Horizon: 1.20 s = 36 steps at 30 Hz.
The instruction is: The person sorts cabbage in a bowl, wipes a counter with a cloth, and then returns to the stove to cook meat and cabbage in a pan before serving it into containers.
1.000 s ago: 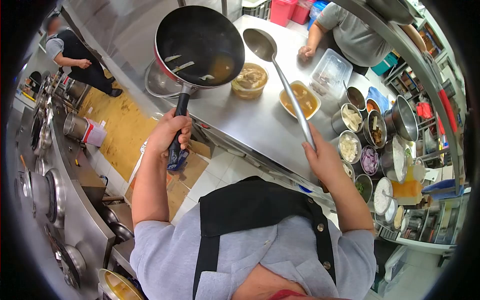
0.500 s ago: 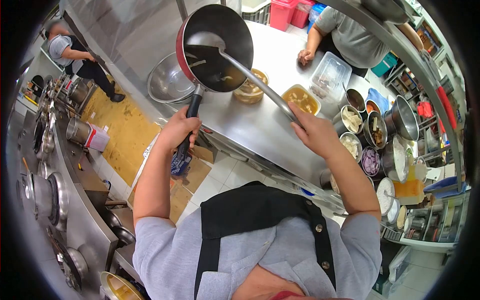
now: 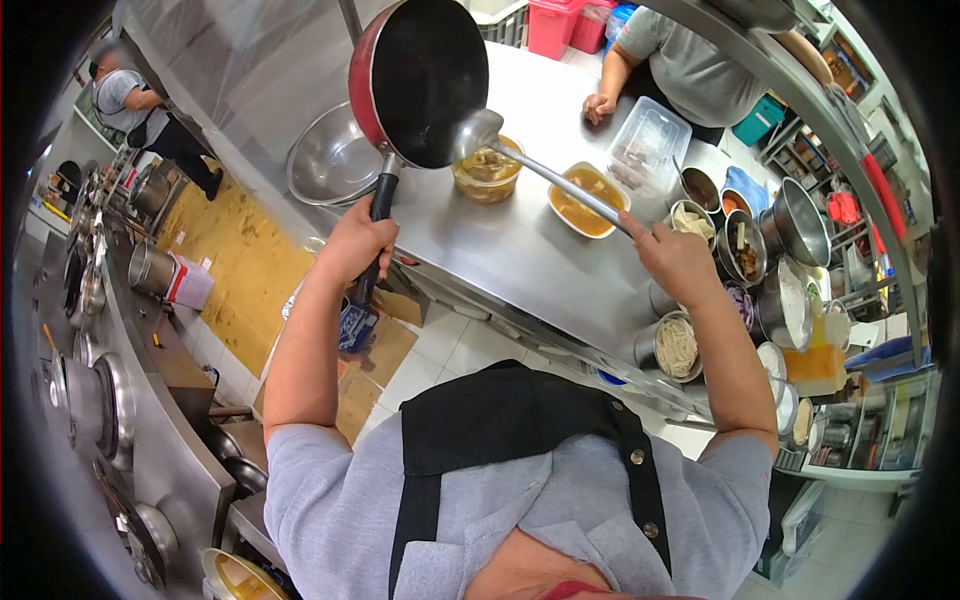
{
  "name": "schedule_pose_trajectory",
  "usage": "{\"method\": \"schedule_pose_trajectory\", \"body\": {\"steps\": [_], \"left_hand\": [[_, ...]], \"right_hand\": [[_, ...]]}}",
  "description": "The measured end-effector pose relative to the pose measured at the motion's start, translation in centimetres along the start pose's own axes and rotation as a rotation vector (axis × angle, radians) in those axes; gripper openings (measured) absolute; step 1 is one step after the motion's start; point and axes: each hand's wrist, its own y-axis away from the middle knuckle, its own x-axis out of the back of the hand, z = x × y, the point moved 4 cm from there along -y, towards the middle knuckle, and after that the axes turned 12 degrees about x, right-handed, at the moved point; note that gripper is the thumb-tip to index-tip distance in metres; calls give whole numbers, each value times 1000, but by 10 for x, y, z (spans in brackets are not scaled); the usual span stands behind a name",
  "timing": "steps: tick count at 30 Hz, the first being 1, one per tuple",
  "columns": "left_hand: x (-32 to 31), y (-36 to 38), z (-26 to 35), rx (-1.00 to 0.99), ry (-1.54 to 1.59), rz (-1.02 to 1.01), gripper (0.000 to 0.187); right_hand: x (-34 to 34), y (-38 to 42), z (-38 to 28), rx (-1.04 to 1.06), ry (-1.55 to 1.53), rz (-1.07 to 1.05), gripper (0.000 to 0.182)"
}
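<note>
My left hand [image 3: 355, 240] is wrapped round the black handle of a red pan [image 3: 425, 85], which is tipped up over the steel counter [image 3: 450, 240] so its dark inside shows. With my right hand [image 3: 675, 260] I grip the end of a long metal ladle [image 3: 560, 180]. The ladle's bowl is at the pan's lower right rim, above a round container of food in broth [image 3: 488, 172]. Right of that stands a squarish container of brown soup [image 3: 590, 203]. A steel bowl [image 3: 335, 160] sits left of the pan.
Across the counter is a co-worker [image 3: 690, 65], one hand near a clear plastic box [image 3: 650, 140]. Pots of ingredients [image 3: 745, 250] crowd the right side. Another person [image 3: 150, 110] stands at the far left, near a stove counter [image 3: 170, 420] with pans.
The ladle has come out of the pan to its lower right rim, and my right hand has moved right and down. Food pieces seen in the pan before no longer show.
</note>
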Motion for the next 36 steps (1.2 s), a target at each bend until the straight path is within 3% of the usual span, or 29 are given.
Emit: {"method": "schedule_pose_trajectory", "body": {"steps": [6, 9, 15, 24, 32, 36], "left_hand": [[-10, 0, 0, -12, -102, 29, 22], [-19, 0, 1, -22, -147, 67, 39], [-26, -13, -5, -68, -286, 174, 51], [-16, -32, -25, -212, -362, 295, 43], [0, 24, -38, -109, 144, -22, 23], [4, 96, -65, -47, 504, -166, 23]], "right_hand": [[-10, 5, -2, -128, -181, 46, 54], [-15, -2, -5, -164, -241, 59, 53], [-5, 2, -14, -163, -161, -46, 52], [29, 48, -21, -179, -18, -83, 52], [53, 47, -44, -261, -497, 175, 55], [86, 20, -47, -150, -683, 168, 55]]}}
